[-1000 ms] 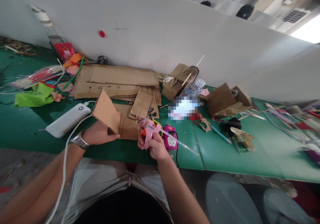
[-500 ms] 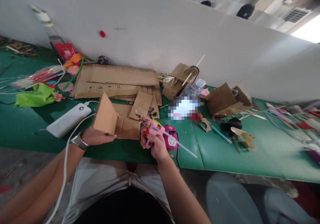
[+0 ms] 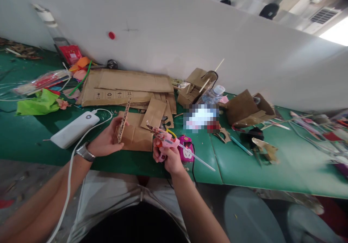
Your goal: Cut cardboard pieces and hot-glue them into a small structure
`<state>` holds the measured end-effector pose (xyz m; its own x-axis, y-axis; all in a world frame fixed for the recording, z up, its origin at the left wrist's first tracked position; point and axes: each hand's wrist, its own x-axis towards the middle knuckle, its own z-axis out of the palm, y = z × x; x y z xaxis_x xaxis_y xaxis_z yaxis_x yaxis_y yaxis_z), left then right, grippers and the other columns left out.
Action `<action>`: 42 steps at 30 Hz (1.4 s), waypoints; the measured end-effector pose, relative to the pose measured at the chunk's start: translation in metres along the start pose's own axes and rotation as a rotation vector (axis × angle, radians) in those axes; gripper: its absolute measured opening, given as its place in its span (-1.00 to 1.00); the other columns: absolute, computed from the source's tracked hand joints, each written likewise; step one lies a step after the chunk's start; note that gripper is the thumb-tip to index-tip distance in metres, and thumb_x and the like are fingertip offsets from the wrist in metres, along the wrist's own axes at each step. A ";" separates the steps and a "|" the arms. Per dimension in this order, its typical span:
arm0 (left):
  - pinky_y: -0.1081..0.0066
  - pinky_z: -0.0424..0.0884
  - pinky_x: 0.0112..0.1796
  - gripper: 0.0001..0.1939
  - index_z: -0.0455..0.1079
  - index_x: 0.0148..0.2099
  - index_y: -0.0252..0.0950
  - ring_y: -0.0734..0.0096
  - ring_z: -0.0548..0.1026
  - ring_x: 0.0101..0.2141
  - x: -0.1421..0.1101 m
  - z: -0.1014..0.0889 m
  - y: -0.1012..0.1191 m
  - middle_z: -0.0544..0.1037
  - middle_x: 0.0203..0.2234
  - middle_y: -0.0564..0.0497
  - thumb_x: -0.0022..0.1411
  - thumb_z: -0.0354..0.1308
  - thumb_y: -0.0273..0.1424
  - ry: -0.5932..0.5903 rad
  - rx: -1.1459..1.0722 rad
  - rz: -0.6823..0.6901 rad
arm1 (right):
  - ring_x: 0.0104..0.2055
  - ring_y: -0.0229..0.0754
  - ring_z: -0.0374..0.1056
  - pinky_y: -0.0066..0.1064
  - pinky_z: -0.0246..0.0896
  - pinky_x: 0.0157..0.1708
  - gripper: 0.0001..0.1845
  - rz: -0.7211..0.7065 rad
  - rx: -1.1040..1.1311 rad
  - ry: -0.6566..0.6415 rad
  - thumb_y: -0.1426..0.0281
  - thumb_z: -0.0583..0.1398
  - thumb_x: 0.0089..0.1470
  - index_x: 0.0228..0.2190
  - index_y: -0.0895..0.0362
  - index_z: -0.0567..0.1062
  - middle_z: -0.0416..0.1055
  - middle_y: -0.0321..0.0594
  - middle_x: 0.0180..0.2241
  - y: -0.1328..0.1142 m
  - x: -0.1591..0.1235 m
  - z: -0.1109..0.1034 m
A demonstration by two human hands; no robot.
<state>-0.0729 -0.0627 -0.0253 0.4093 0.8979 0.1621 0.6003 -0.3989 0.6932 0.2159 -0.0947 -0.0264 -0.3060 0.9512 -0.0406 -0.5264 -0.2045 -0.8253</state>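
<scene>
My left hand (image 3: 106, 141) is closed round a piece of cardboard (image 3: 124, 121), held edge-on so its corrugated edge faces me. In my right hand (image 3: 169, 156) is a pink hot glue gun (image 3: 165, 138), its nozzle pointing left towards the cardboard but apart from it. A clear glue stick (image 3: 199, 159) sticks out of the gun's back end. Below and between the hands, a flat cardboard sheet (image 3: 140, 138) lies on the green table. Just right of the gun sits a purple power socket (image 3: 186, 152).
A white power bank (image 3: 75, 130) with a cable lies at the left. Stacked cardboard (image 3: 130, 83) rests against the wall. Behind the socket stand a plastic bottle (image 3: 214, 94) and a cardboard construction (image 3: 187, 95). An open cardboard box (image 3: 239, 109) and a teal pen (image 3: 241, 145) are further right.
My left hand has turned the cardboard piece from showing its broad face to showing its thin edge. The glue gun in my right hand has barely moved.
</scene>
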 end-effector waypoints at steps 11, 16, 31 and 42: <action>-0.18 -0.06 0.42 -0.31 0.14 0.36 -0.17 -0.11 0.13 0.42 0.000 -0.002 0.004 0.36 0.28 -0.14 0.25 0.22 -0.20 0.062 0.098 0.064 | -0.55 -0.29 0.19 -0.45 0.10 -0.69 -0.80 0.018 0.007 -0.024 0.35 0.35 -0.06 -0.34 0.13 0.51 0.35 -0.27 -0.41 0.002 0.001 -0.002; -0.16 -0.10 0.43 -0.37 0.15 0.37 -0.18 -0.04 0.11 0.44 -0.004 -0.002 0.001 0.30 0.35 -0.15 0.28 0.13 -0.35 0.103 0.079 0.128 | -0.55 -0.29 0.17 -0.46 0.08 -0.68 -0.80 0.035 -0.003 -0.037 0.33 0.35 -0.05 -0.34 0.13 0.52 0.33 -0.27 -0.43 0.001 0.001 -0.003; -0.14 0.33 0.18 0.21 -0.02 0.51 -0.17 -0.16 0.44 0.14 -0.003 0.004 0.000 0.46 0.13 -0.27 0.03 0.30 0.33 0.125 -0.428 -0.012 | -0.54 -0.30 0.22 -0.49 0.13 -0.69 -0.82 0.029 0.038 -0.053 0.35 0.37 -0.03 -0.34 0.13 0.54 0.36 -0.26 -0.38 0.004 0.001 -0.005; -0.04 0.29 0.20 0.00 0.21 0.38 -0.16 -0.13 0.40 0.17 -0.004 0.012 -0.013 0.45 0.16 -0.22 0.06 0.38 0.23 0.189 -0.585 0.065 | -0.54 -0.30 0.24 -0.48 0.19 -0.70 -0.79 0.009 0.040 -0.051 0.30 0.32 -0.02 -0.32 0.16 0.55 0.40 -0.22 -0.33 0.006 0.001 -0.006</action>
<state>-0.0747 -0.0633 -0.0434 0.2716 0.9140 0.3013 0.0799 -0.3334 0.9394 0.2171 -0.0940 -0.0347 -0.3502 0.9365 -0.0189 -0.5540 -0.2233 -0.8020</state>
